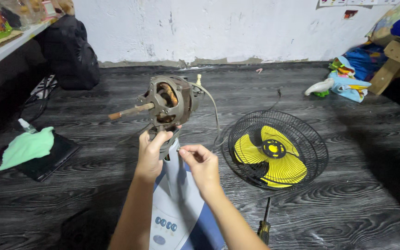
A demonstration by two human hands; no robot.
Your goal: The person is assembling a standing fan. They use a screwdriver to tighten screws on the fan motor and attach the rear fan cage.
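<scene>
Motor (167,103) sits above both hands' fingers (160,138) (left touching).

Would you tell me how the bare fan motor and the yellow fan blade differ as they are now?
The fan motor is rusty brown metal; the fan blade is bright yellow. The motor stands raised on the stand, by the left hand and right hand; the blade lies on the floor inside the black grille.

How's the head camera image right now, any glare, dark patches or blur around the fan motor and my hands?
Head view: the fan motor and both hands, left hand and right hand, are evenly lit and sharp, no glare. The floor darkens toward the right edge and lower left corner. The yellow blade inside the grille is clear; straight lines bend slightly at the frame edges.
</scene>
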